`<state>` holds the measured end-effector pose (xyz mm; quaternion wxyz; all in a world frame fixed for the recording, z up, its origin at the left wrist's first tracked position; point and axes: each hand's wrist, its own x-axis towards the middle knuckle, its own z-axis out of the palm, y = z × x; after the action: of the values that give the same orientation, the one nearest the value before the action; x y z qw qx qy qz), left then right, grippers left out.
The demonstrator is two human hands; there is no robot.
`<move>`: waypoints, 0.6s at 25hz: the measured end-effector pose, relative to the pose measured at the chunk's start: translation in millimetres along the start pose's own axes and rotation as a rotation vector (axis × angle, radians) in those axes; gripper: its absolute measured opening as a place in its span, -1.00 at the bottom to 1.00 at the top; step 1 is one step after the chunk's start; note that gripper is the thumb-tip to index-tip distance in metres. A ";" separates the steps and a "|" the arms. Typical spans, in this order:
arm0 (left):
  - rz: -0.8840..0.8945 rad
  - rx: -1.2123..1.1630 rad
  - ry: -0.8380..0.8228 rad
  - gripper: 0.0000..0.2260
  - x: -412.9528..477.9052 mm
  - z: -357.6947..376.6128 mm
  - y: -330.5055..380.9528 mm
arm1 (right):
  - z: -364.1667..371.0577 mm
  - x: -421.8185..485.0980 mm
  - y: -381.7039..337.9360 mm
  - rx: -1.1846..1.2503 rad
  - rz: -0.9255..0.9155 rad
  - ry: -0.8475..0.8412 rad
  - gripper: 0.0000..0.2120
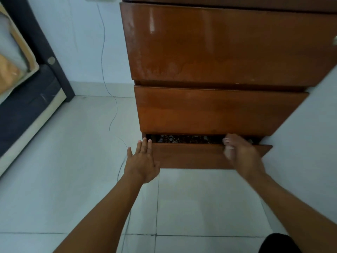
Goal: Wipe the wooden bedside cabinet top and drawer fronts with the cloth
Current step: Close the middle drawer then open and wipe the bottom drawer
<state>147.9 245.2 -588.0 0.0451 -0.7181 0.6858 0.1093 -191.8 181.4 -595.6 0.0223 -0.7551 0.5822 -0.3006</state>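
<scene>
Keep in mind the wooden bedside cabinet (215, 84), with the middle front (218, 110) and the top front (224, 46) closed above the grip and dull streaks on the top one, probably in need of wiping. Move the bottom drawer front (191, 157) straight and slowly, grasping its top edge with the right hand (242, 156) (blurred, yet apparently hooked over the wood), and steady the far end, well left of the grip, with the left hand (142, 163), released and flat, touching the wood or not, impossible to say. Find the cloth first: not visible anywhere, perhaps inside the dark gap (182, 138) just behind the grip.
</scene>
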 end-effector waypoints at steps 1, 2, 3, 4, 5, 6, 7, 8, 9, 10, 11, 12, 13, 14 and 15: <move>0.010 0.001 0.005 -0.27 0.2 0.7 -1.2 | 11.7 -3.7 -37.6 0.103 -0.084 -0.027 -0.73; 0.020 0.007 0.014 -0.27 0.2 2.5 -2.6 | 28.1 -6.1 -72.2 0.151 -0.184 -0.036 -0.71; 0.029 0.014 0.032 -0.28 0.0 4.8 -3.7 | 50.8 -5.8 -101.8 0.142 -0.279 -0.005 -0.67; 0.036 0.021 0.055 -0.29 0.5 9.0 -5.5 | 77.7 -5.7 -127.4 0.106 -0.369 0.004 -0.61; 0.041 0.025 0.085 -0.31 0.9 14.1 -7.5 | 99.7 -6.7 -145.7 0.034 -0.430 -0.015 -0.54; 0.042 0.030 0.121 -0.32 1.6 19.7 -8.6 | 113.9 -8.5 -155.3 -0.006 -0.408 -0.074 -0.47; 0.039 0.038 0.155 -0.33 2.6 25.6 -8.7 | 124.8 -9.2 -150.9 -0.044 -0.376 -0.093 -0.43; 0.033 0.046 0.184 -0.31 3.2 31.0 -8.6 | 127.1 -8.8 -145.5 -0.063 -0.358 -0.077 -0.45; 0.028 0.050 0.203 -0.30 3.7 37.0 -7.4 | 124.5 -10.8 -132.7 -0.057 -0.344 -0.043 -0.51; 0.022 0.053 0.217 -0.29 3.6 41.2 -6.6 | 121.6 -12.7 -115.8 -0.059 -0.333 -0.008 -0.57; 0.016 0.050 0.233 -0.28 3.1 44.3 -5.7 | 114.1 -14.2 -96.4 -0.063 -0.315 0.036 -0.59; 0.011 0.042 0.244 -0.28 2.7 46.7 -5.0 | 105.5 -16.2 -73.3 -0.083 -0.282 0.050 -0.56; 0.007 0.030 0.251 -0.28 2.0 46.8 -4.3 | 91.7 -17.6 -52.1 -0.101 -0.237 0.056 -0.52; 0.005 0.025 0.253 -0.28 1.4 45.6 -3.9 | 77.5 -20.1 -29.7 -0.115 -0.177 0.047 -0.50; 0.006 0.029 0.249 -0.28 0.8 44.1 -3.7 | 64.7 -23.2 -7.4 -0.119 -0.122 0.043 -0.48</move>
<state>147.4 254.0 -631.4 -0.0305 -0.7233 0.6898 0.0093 -157.6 184.0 -655.6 -0.0536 -0.7825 0.5523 -0.2826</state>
